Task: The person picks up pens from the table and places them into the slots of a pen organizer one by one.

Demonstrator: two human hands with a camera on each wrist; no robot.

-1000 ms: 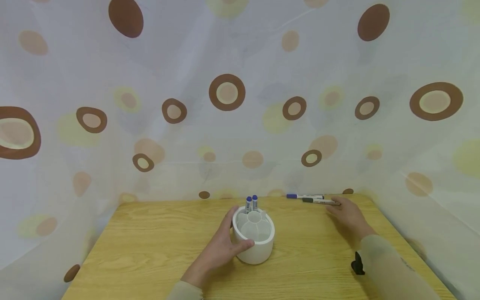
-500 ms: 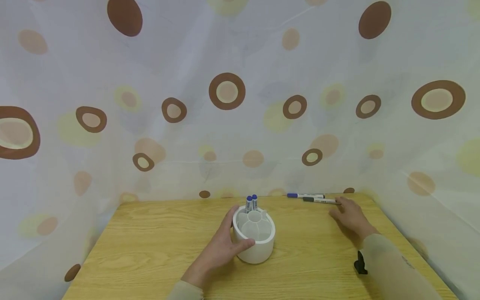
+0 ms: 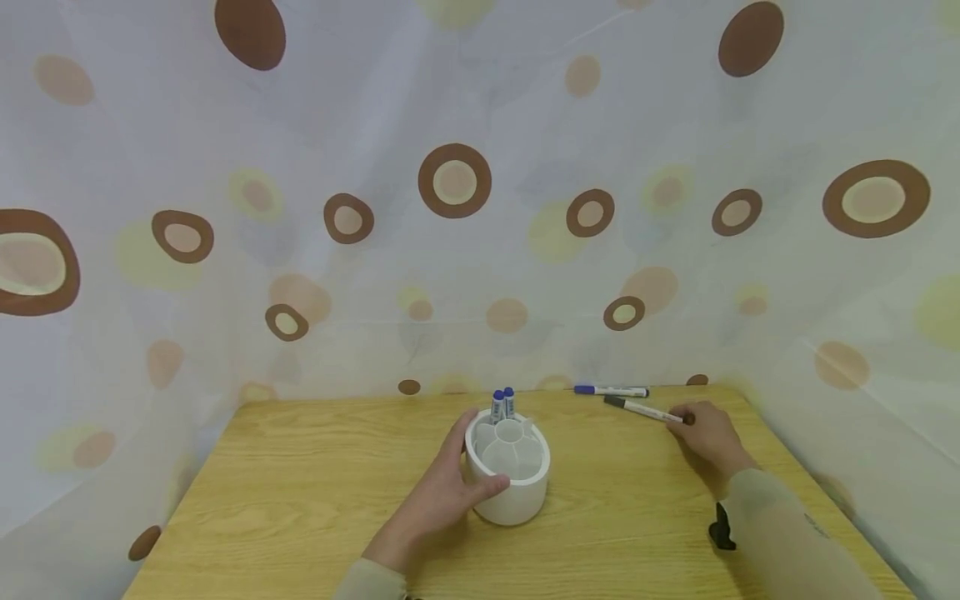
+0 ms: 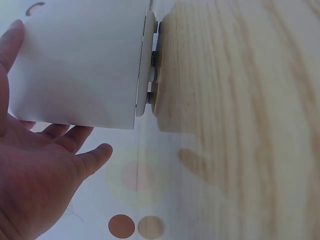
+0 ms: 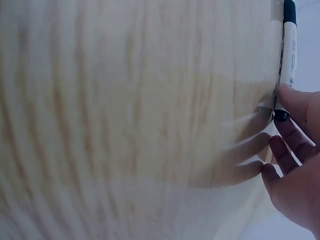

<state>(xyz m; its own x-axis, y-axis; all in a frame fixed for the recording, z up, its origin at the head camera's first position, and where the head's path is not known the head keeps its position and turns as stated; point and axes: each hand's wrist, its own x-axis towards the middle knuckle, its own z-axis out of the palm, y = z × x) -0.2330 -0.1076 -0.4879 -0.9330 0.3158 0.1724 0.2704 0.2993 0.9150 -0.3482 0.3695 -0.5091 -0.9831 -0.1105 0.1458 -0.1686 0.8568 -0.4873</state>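
A white round pen holder [image 3: 517, 500] with several compartments stands on the table. Two blue-capped markers [image 3: 498, 407] poke up from its far side. My left hand [image 3: 442, 492] grips the holder from the left, thumb on the near wall and fingers round the far side; the left wrist view shows the hand [image 4: 45, 170] against its smooth wall [image 4: 80, 65]. At the far right, my right hand [image 3: 708, 435] pinches the rear end of a black-capped whiteboard marker [image 3: 643, 409] between thumb and index finger. The right wrist view shows this marker [image 5: 289, 55] lying along the tabletop.
A blue-capped marker [image 3: 611, 391] lies just beyond the black one, along the table's back edge. A white curtain with brown ovals [image 3: 465, 275] hangs behind and at both sides of the wooden table [image 3: 315, 475].
The black-capped marker has swung, its rear end coming towards me with my right hand, which has gone from fingers at its end to a pinch. My left hand and the holder stay put.
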